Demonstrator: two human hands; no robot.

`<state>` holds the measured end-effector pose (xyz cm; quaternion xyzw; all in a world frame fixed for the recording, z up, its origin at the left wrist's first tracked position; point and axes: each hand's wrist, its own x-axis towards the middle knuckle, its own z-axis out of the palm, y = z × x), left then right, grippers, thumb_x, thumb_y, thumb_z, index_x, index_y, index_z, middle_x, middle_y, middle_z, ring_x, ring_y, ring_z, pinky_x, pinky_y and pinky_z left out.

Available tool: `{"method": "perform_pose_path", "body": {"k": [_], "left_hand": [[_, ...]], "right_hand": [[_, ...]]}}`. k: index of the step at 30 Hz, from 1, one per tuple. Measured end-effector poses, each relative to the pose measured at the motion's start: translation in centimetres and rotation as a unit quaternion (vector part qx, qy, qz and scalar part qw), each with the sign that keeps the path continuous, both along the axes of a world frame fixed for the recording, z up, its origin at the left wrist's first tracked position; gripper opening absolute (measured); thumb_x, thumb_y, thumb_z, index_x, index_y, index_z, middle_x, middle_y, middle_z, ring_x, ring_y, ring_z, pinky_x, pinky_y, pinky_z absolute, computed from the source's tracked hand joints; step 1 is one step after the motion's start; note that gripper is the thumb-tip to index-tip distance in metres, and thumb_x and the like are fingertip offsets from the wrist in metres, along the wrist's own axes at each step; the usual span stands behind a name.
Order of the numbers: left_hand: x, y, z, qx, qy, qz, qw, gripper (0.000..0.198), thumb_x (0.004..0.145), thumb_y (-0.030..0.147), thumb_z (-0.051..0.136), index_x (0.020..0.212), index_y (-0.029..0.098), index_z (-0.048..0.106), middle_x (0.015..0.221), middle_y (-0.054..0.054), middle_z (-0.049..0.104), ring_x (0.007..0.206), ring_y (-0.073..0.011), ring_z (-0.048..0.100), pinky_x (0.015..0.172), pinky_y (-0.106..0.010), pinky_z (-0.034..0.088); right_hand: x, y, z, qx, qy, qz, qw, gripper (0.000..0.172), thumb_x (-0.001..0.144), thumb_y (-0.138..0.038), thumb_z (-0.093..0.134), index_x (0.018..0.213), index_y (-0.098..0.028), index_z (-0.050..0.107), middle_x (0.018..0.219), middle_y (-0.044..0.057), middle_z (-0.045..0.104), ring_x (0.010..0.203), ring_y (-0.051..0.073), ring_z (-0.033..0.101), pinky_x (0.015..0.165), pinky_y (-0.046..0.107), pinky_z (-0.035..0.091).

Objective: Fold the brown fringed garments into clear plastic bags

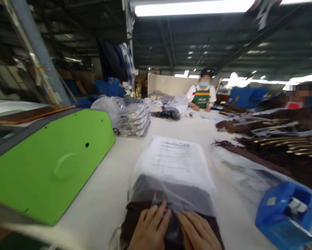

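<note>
At the near edge of the white table lies a folded dark brown garment (133,215), its far part inside a clear plastic bag (197,198). A printed paper sheet (168,156) shows through or lies at the far end of the bag. My left hand (152,227) rests flat on the garment, fingers stretched forward. Beside it, my right hand (197,231) lies on the garment too, fingers extended and slanting left. Between the hands is a dark, shiny patch whose kind I cannot make out.
A green machine panel (75,152) borders the left. Bagged garments (135,119) are stacked behind it. To the right stands a blue box (283,211), with brown garments (280,146) heaped beyond. A masked co-worker (202,95) stands across the white table (98,194); another person is at far right.
</note>
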<state>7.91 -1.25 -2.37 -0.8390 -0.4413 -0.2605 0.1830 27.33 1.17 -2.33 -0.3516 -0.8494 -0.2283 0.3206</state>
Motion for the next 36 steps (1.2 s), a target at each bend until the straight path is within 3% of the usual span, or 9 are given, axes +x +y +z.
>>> {"method": "perform_pose_path", "body": {"k": [3, 6, 11, 15, 19, 22, 26, 28, 36], "left_hand": [[-1.6, -1.5, 1.8, -0.079, -0.041, -0.014, 0.996, 0.042, 0.077, 0.011, 0.043, 0.118, 0.016, 0.053, 0.123, -0.006, 0.059, 0.106, -0.0215, 0.056, 0.085, -0.035, 0.048], [-5.3, -4.1, 2.2, -0.066, -0.149, 0.066, 0.984, 0.031, 0.083, 0.013, 0.043, 0.111, 0.018, 0.055, 0.107, -0.008, 0.065, 0.1, -0.018, 0.058, 0.084, -0.032, 0.049], [-10.3, -8.9, -0.1, -0.21, -0.335, 0.306, 0.866, 0.018, 0.083, 0.035, 0.047, 0.083, 0.02, 0.057, 0.075, -0.002, 0.065, 0.066, -0.0147, 0.061, 0.059, -0.025, 0.051], [-8.6, -10.1, -2.2, -0.285, -0.425, 0.377, 0.772, 0.035, 0.066, 0.035, 0.059, 0.096, 0.022, 0.047, 0.078, 0.0, 0.064, 0.074, -0.0183, 0.062, 0.068, -0.03, 0.049], [-6.7, -9.5, -3.2, -0.255, -0.53, 0.353, 0.728, 0.038, 0.064, 0.032, 0.056, 0.096, 0.021, 0.04, 0.068, 0.004, 0.06, 0.068, -0.0174, 0.061, 0.069, -0.031, 0.048], [-7.3, -9.6, -3.3, -0.225, -0.516, 0.34, 0.753, 0.033, 0.067, 0.029, 0.056, 0.094, 0.02, 0.041, 0.06, 0.007, 0.055, 0.062, -0.0162, 0.059, 0.065, -0.03, 0.048], [-8.7, -10.2, -2.5, -0.076, -0.244, 0.289, 0.923, 0.036, 0.076, 0.024, 0.055, 0.11, 0.019, 0.047, 0.086, -0.004, 0.063, 0.081, -0.0184, 0.061, 0.072, -0.03, 0.048], [-8.6, -10.0, -1.8, -0.016, -0.114, 0.203, 0.972, 0.028, 0.081, 0.017, 0.048, 0.108, 0.021, 0.053, 0.093, -0.006, 0.061, 0.088, -0.0181, 0.058, 0.076, -0.03, 0.045], [-8.6, -6.8, 1.5, -0.062, 0.052, -0.007, 0.997, 0.013, 0.082, 0.007, 0.048, 0.082, 0.017, 0.057, 0.085, -0.002, 0.056, 0.082, -0.0151, 0.05, 0.076, -0.03, 0.036]], "right_hand": [[-1.8, -1.2, -0.7, -0.023, -0.008, 0.018, 1.0, 0.033, 0.087, -0.019, 0.038, 0.111, -0.011, 0.059, 0.111, 0.01, 0.065, 0.102, 0.02, 0.058, 0.084, 0.03, 0.046], [-2.6, -1.7, -2.1, -0.054, 0.003, 0.008, 0.999, 0.04, 0.09, -0.027, 0.036, 0.123, -0.01, 0.05, 0.119, 0.011, 0.06, 0.109, 0.022, 0.054, 0.087, 0.035, 0.043], [-2.2, -1.8, -2.8, -0.067, 0.006, 0.016, 0.998, 0.045, 0.089, -0.029, 0.037, 0.13, -0.009, 0.043, 0.125, 0.012, 0.055, 0.113, 0.024, 0.05, 0.093, 0.037, 0.038], [-2.2, -1.8, -2.5, -0.063, 0.0, 0.014, 0.998, 0.045, 0.09, -0.03, 0.035, 0.128, -0.009, 0.045, 0.124, 0.013, 0.055, 0.112, 0.025, 0.049, 0.093, 0.038, 0.037], [-2.3, -1.9, -2.5, -0.066, 0.002, 0.018, 0.998, 0.044, 0.09, -0.028, 0.036, 0.128, -0.009, 0.044, 0.125, 0.013, 0.054, 0.114, 0.024, 0.048, 0.095, 0.037, 0.036], [-2.3, -1.9, -2.6, -0.063, 0.0, 0.015, 0.998, 0.042, 0.089, -0.027, 0.036, 0.126, -0.008, 0.046, 0.125, 0.013, 0.054, 0.114, 0.024, 0.048, 0.096, 0.037, 0.035], [-2.3, -1.8, -2.9, -0.065, 0.005, 0.01, 0.998, 0.043, 0.09, -0.029, 0.037, 0.127, -0.009, 0.046, 0.124, 0.012, 0.055, 0.114, 0.024, 0.048, 0.096, 0.037, 0.035], [-2.3, -1.8, -3.0, -0.07, 0.008, 0.013, 0.997, 0.044, 0.09, -0.029, 0.037, 0.129, -0.01, 0.044, 0.126, 0.012, 0.054, 0.115, 0.023, 0.048, 0.097, 0.037, 0.035], [-2.3, -2.0, -2.7, -0.066, 0.022, 0.021, 0.997, 0.043, 0.09, -0.027, 0.038, 0.129, -0.009, 0.043, 0.126, 0.013, 0.054, 0.117, 0.023, 0.047, 0.095, 0.037, 0.037]]}}
